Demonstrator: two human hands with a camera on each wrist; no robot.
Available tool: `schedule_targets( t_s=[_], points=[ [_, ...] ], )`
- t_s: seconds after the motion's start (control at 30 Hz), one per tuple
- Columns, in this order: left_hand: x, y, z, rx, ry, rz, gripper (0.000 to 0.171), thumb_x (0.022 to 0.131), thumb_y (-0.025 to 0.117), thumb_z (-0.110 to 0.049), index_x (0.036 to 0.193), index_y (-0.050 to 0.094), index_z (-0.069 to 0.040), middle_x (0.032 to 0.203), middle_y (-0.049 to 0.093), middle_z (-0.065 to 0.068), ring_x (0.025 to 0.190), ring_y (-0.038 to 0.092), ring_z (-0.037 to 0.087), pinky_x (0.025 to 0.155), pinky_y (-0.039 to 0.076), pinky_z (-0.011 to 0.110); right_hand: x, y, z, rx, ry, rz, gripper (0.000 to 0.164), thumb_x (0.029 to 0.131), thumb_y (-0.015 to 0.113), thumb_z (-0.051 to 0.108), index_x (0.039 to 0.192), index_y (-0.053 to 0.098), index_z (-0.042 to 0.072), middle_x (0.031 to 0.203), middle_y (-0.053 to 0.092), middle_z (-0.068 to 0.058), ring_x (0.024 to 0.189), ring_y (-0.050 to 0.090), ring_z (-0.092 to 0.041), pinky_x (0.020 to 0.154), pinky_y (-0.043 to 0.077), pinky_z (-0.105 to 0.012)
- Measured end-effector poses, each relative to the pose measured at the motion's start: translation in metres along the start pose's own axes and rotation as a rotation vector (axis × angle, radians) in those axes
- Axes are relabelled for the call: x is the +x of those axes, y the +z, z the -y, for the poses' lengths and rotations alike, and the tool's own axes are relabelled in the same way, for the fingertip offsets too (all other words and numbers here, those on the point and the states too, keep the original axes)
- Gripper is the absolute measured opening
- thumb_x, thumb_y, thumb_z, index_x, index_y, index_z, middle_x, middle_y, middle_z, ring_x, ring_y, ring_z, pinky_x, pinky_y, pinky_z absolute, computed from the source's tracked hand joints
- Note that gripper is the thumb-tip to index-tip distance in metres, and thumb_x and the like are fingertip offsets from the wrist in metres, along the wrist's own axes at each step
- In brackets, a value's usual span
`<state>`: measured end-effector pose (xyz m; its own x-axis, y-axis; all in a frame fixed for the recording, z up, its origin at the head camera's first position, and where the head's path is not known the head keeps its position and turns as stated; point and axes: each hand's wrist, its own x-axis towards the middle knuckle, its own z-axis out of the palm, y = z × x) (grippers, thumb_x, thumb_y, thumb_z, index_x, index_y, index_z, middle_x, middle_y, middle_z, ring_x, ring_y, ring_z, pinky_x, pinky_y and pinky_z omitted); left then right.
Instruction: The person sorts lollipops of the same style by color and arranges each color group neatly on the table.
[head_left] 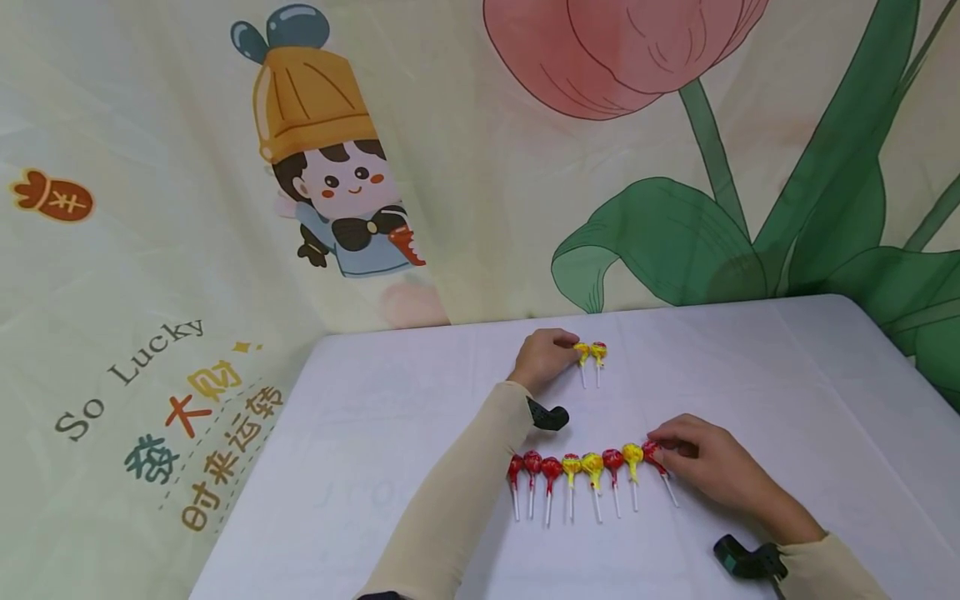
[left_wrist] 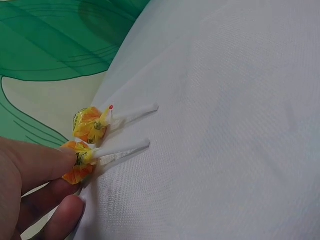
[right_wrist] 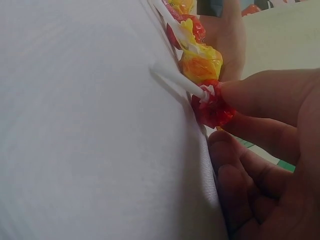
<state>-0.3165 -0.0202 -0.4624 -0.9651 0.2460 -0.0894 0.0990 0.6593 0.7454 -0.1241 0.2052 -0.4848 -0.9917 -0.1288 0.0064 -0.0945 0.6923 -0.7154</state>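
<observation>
My left hand [head_left: 542, 358] pinches the wrapped head of a yellow lollipop [left_wrist: 79, 162] near the table's far edge. A second yellow lollipop [head_left: 598, 353] lies right beside it, both white sticks pointing toward me. Closer in, my right hand [head_left: 716, 462] grips a red lollipop [right_wrist: 214, 106] by its head between thumb and fingers, the stick slanting. That red one sits at the right end of a row of red and yellow lollipops, touching or overlapping a yellow lollipop [right_wrist: 201, 62]. Part of the row's left end meets my left sleeve [head_left: 465, 492] in the head view.
A white cloth covers the table [head_left: 787, 375]. Behind it hangs a printed backdrop [head_left: 480, 208] with a cartoon figure and a large flower. A black wrist camera [head_left: 549, 415] is strapped on my left wrist, another black camera [head_left: 750, 558] on my right.
</observation>
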Motion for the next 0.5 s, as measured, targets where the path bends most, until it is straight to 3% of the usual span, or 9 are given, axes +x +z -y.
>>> schedule_targets(
  t_s=[0.5],
  points=[
    [-0.0028, -0.0030, 0.0001, -0.048, 0.016, 0.024, 0.022, 0.091, 0.075, -0.024, 0.113, 0.076, -0.020, 0.100, 0.069, -0.009, 0.099, 0.059, 0.014, 0.093, 0.047, 0.035, -0.0001, -0.0017, -0.0003, 0.028, 0.012, -0.001, 0.018, 0.090, 0.075, 0.022, 0.108, 0.072, 0.020, 0.108, 0.063, 0.004, 0.092, 0.055, -0.016, 0.077, 0.052, -0.024]
  ],
)
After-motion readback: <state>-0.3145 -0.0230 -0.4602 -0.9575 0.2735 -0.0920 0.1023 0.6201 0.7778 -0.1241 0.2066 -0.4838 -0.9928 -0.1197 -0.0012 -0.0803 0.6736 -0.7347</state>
